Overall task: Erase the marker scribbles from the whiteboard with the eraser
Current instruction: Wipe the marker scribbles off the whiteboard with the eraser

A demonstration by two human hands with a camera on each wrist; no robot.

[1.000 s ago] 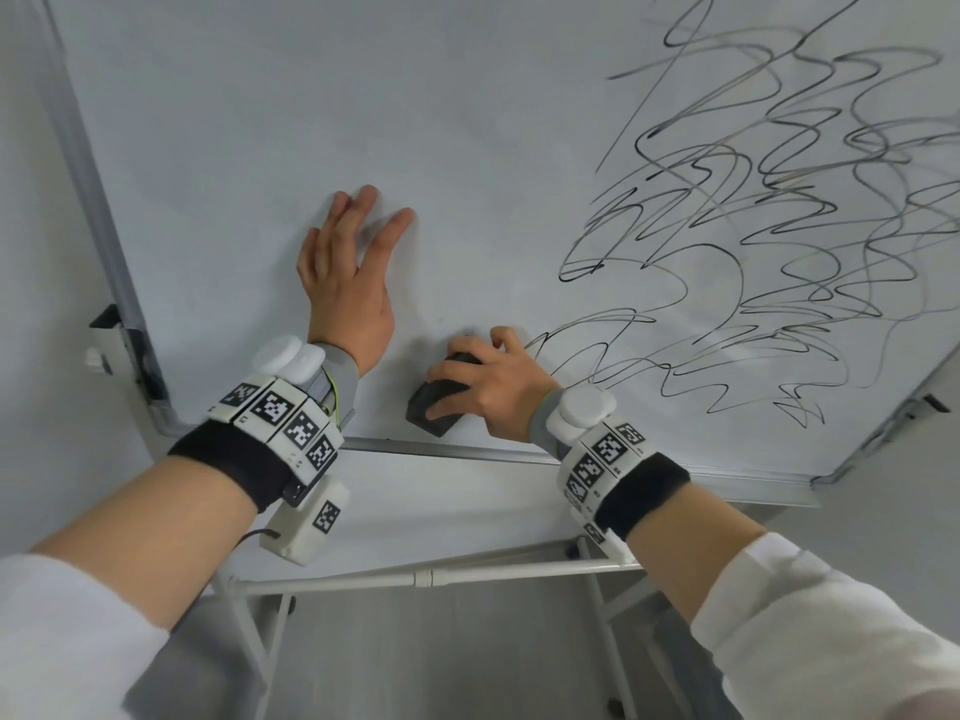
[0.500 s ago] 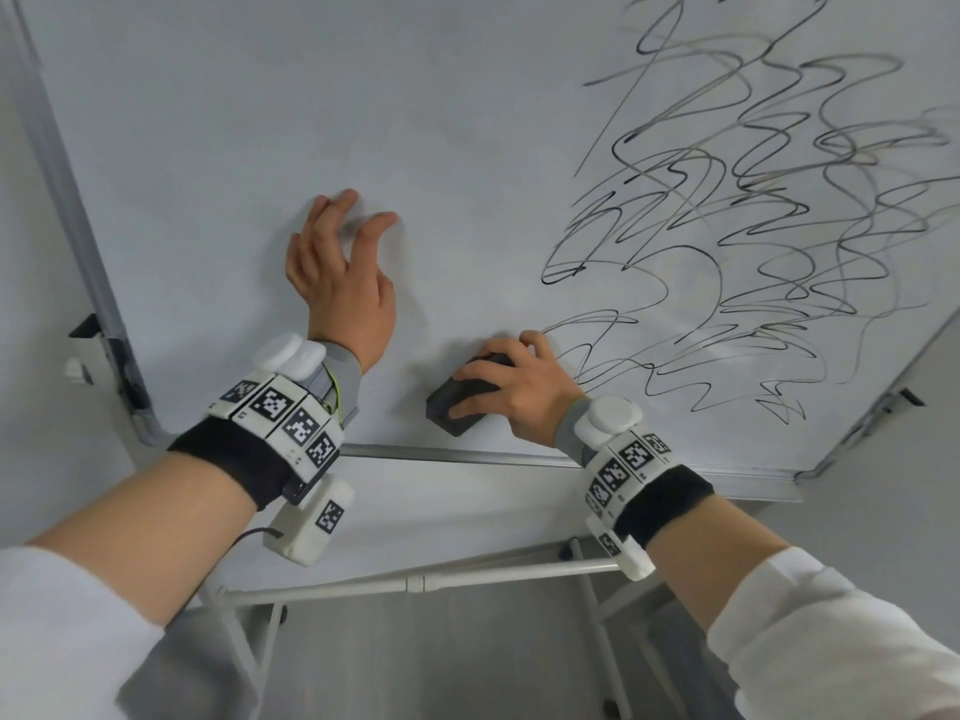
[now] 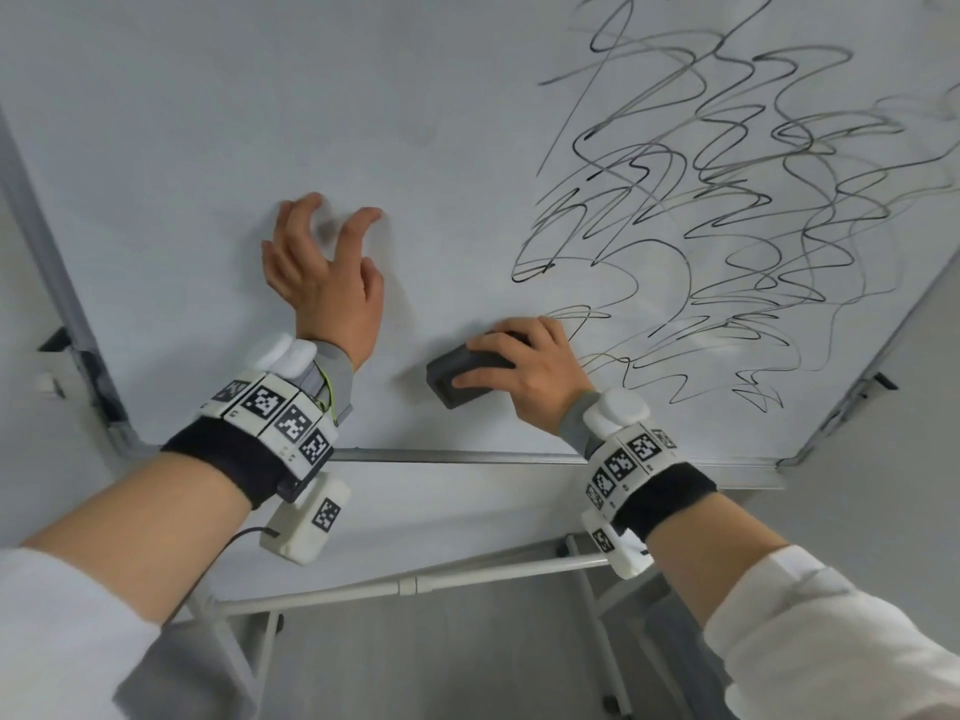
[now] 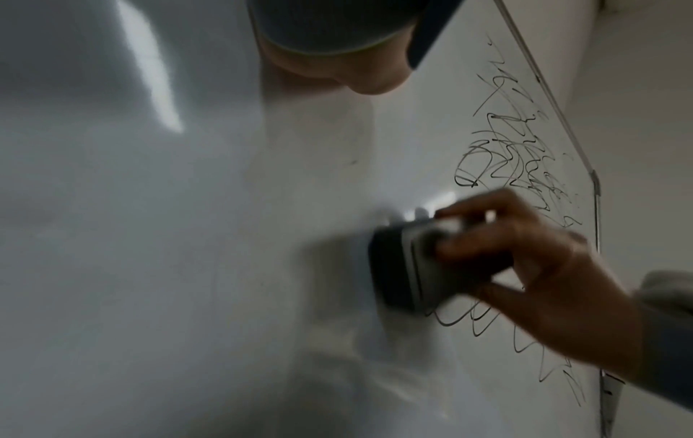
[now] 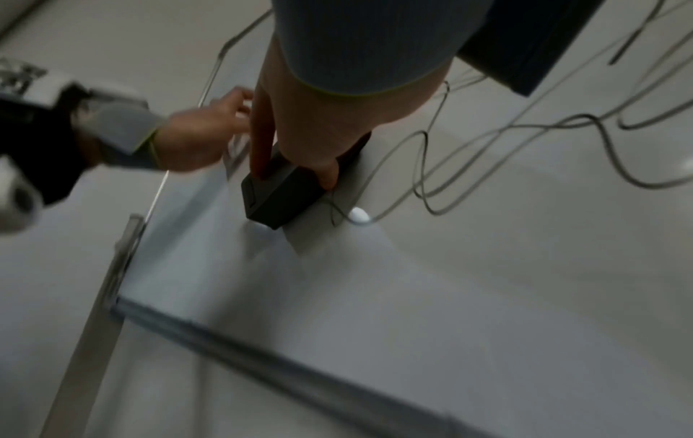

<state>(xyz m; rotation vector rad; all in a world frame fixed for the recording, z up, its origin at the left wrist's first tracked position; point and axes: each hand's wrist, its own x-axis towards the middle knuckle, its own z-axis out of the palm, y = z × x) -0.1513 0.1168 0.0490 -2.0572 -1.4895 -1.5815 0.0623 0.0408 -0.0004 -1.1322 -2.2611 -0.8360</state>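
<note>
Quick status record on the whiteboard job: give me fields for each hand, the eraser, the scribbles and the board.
left hand: on the bare part of the whiteboard, fingers arched, fingertips on the surface, holds nothing
right hand: grips the eraser from above
eraser: dark block, flat against the board near its lower edge, at the lower left fringe of the scribbles
scribbles: black tangle, covers the board's right part, largely unerased
board: left part bare; stand bar below
</note>
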